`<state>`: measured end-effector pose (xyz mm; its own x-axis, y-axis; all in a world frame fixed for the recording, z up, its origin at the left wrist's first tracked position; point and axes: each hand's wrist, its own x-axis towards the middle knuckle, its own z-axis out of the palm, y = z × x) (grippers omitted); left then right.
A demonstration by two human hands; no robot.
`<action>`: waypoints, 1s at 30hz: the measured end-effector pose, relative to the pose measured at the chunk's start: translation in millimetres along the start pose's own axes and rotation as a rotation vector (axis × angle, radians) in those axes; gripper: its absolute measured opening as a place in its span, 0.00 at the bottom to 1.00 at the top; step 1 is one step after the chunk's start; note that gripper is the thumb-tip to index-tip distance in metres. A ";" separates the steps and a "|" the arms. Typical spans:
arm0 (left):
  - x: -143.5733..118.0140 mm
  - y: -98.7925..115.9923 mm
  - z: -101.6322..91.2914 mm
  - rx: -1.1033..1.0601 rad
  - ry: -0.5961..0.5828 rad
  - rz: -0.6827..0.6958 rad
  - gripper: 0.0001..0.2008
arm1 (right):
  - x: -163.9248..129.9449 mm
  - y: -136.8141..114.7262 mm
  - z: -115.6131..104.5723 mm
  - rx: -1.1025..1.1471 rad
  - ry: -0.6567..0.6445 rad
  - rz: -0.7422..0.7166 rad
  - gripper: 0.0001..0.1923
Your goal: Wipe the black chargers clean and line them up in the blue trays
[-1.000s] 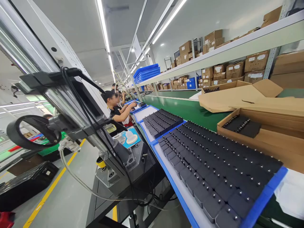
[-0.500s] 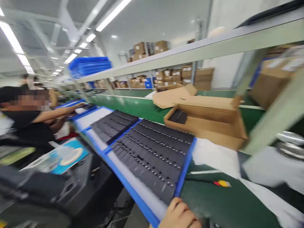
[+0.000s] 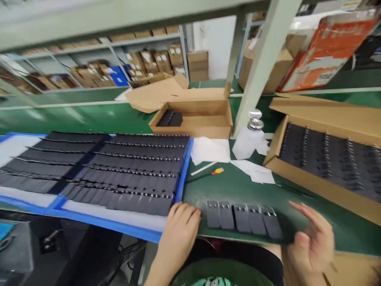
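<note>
My left hand (image 3: 181,226) is at the front right corner of a blue tray (image 3: 183,171), its fingers bent over the rim and its thumb hidden. Rows of flat black pieces (image 3: 143,159) with small shiny metal studs along one edge fill much of the tray. On the green bench in front of me, several more such black pieces (image 3: 243,218) lie side by side between my hands. To their right my right hand (image 3: 312,238) hovers with the index finger stretched out and the thumb apart, holding nothing.
An open cardboard box (image 3: 205,127) at the back holds a few black pieces; a fuller box (image 3: 276,147) stands at the right. Between them are a white pump bottle (image 3: 247,141), white sheets (image 3: 211,151) and a red-yellow connector (image 3: 218,171). A shelf post (image 3: 264,59) rises behind.
My view has swung right and down, bringing my right hand, the loose black pieces and the fuller box into sight. My left hand stays at the tray's corner. The co-worker has left the view.
</note>
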<state>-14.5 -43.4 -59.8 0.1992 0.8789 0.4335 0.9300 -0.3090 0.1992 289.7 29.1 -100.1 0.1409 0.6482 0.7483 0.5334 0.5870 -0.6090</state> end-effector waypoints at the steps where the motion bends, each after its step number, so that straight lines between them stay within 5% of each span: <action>1: 0.9 -0.9 -3.2 0.008 -0.012 0.006 0.09 | -5.2 2.7 -3.2 0.014 0.036 -0.001 0.24; 5: 1.6 -2.8 -6.4 0.005 -0.048 0.016 0.09 | -12.7 8.1 -1.5 0.083 0.085 0.031 0.23; 9: 0.3 -0.7 -15.6 -0.146 -0.085 -0.032 0.14 | -5.4 1.7 -5.7 0.135 -0.010 0.068 0.24; 15: 14.4 11.1 -31.3 -0.435 -0.250 -0.253 0.45 | 30.2 -32.9 -28.5 0.011 -0.628 -0.083 0.36; 19: 27.1 9.1 -22.1 -0.435 -0.324 -0.261 0.54 | 51.1 -62.3 -15.7 -0.154 -0.861 -0.287 0.42; 25: 28.8 0.6 -20.6 -0.409 -0.327 -0.156 0.29 | 64.7 -81.5 8.2 -0.143 -0.968 -0.353 0.42; 30: 37.0 4.2 -40.2 -0.525 -0.212 -0.157 0.24 | 75.1 -82.6 5.3 -0.105 -0.887 -0.279 0.46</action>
<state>-15.7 -26.8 -7.6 0.1796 0.9654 0.1889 0.6866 -0.2606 0.6787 251.9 31.9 5.0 -0.6681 0.6495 0.3631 0.5313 0.7580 -0.3784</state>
